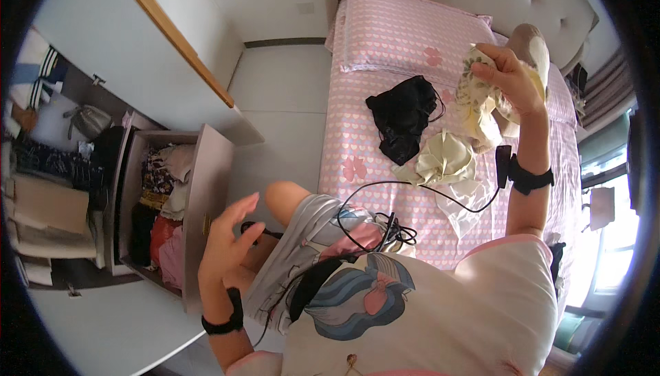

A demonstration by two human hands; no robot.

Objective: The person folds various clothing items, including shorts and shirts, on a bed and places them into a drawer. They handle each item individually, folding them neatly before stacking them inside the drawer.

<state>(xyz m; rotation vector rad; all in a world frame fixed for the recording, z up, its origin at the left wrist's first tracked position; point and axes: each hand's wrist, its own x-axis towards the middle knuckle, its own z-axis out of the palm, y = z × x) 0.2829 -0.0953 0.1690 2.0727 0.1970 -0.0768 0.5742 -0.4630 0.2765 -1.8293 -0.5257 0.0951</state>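
My right hand point(508, 74), lifted over the bed, pinches a pale yellow and cream patterned cloth point(477, 103) between thumb and fingers. The cloth hangs down in folds. A brown and white soft item point(533, 51) lies just behind that hand; what it is cannot be made out. Below the cloth rests a crumpled pale cream garment point(446, 157), beside a black garment with thin straps point(402, 113). Empty and with its thumb apart from the fingers, my left hand point(229, 242) hovers by the front of an open drawer point(214, 170). Folded clothes point(170, 252) fill that drawer.
The bed point(356, 149) bears a pink patterned sheet and a pillow point(412, 30). Translucent plastic point(466, 206) lies near the cream garment. A black cable point(402, 182) runs from my right wrist to my lap. On the left stands an open wardrobe point(118, 103) with hanging clothes and a grey bag point(87, 121).
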